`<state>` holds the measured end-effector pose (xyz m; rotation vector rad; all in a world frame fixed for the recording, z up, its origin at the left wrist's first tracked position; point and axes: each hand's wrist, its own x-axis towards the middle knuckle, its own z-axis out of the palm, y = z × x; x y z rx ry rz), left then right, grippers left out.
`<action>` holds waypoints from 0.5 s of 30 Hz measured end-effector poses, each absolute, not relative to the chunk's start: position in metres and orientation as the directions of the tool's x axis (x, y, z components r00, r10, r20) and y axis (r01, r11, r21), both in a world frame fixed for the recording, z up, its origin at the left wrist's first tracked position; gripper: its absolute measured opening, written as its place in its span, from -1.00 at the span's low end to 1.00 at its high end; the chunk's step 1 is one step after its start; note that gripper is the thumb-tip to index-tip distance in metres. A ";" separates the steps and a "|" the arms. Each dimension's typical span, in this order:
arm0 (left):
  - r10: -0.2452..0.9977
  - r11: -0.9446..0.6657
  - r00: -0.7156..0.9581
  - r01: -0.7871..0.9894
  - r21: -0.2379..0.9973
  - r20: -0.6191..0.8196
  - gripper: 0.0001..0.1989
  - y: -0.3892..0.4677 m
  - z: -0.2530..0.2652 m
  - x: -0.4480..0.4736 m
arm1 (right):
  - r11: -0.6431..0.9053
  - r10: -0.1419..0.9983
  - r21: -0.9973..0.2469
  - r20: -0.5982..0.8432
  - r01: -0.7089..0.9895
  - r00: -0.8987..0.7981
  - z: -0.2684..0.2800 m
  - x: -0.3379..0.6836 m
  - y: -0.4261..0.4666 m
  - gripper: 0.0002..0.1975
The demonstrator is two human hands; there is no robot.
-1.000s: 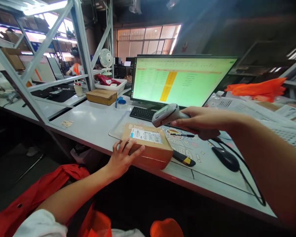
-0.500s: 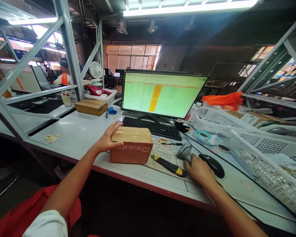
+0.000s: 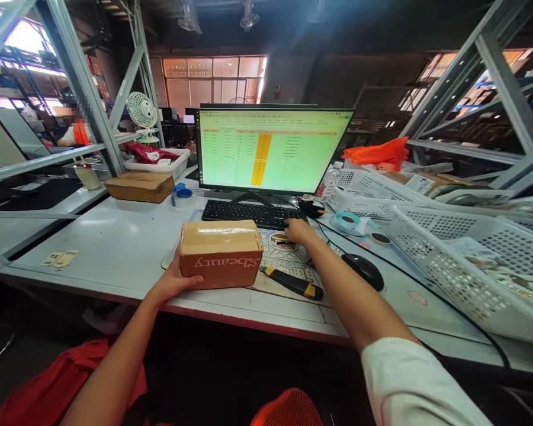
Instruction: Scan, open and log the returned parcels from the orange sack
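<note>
The hands are well apart: the left hand (image 3: 174,280) is clamped on the left end of a brown carton (image 3: 222,269), thumb on the lower front face and the other fingers out of sight behind it, while the right hand (image 3: 300,232) is at the right end of the black keyboard (image 3: 240,211), its fingers curled; whether a key is pressed cannot be told. The carton sits between the hands, near the front edge of the white table (image 3: 115,242), which runs just below the left wrist and passes under the right forearm. Left of the left hand, the tabletop stretches as far as a flat box (image 3: 140,187) beyond it, with two small stickers (image 3: 60,258) nearer the edge. Room is tighter about the right hand: the keyboard lies under its fingertips, a box cutter (image 3: 293,284) lies between the carton and the right forearm, and the mouse (image 3: 363,272) is just right of that forearm. Farther right, a white basket (image 3: 453,278) bounds the space, cut off by the picture's side. A grey object (image 3: 310,255) shows only partly beside the forearm, too covered to make out; the screen (image 3: 270,151) ahead has text too small to read.
</note>
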<state>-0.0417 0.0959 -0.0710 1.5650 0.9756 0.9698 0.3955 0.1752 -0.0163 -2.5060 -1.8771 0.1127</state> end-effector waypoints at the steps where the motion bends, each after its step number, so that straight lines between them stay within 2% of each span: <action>1: 0.929 -0.158 0.354 0.113 0.981 0.109 0.25 0.095 -0.070 -0.041 | -0.292 0.955 -0.045 -0.076 0.955 0.288 -0.019 0.396 0.180 -0.54; 4: 0.921 -0.152 0.375 0.086 0.985 0.109 0.26 0.093 -0.068 -0.040 | -0.311 0.945 -0.035 -0.122 0.950 0.305 -0.021 0.397 0.189 -0.58; 11: 0.925 -0.174 0.355 0.079 0.982 0.135 0.22 0.093 -0.067 -0.037 | -0.261 0.960 -0.056 -0.120 0.964 0.253 -0.007 0.378 0.192 -0.40; 13: 0.938 -0.259 0.262 0.105 0.960 0.225 0.17 0.081 -0.062 -0.043 | -0.236 0.970 -0.076 -0.085 0.969 0.230 0.000 0.369 0.180 -0.38; 15: 0.909 -0.416 0.082 0.098 0.904 0.409 0.04 0.060 -0.054 -0.052 | -0.198 0.980 -0.104 -0.040 0.975 0.195 0.003 0.360 0.156 -0.37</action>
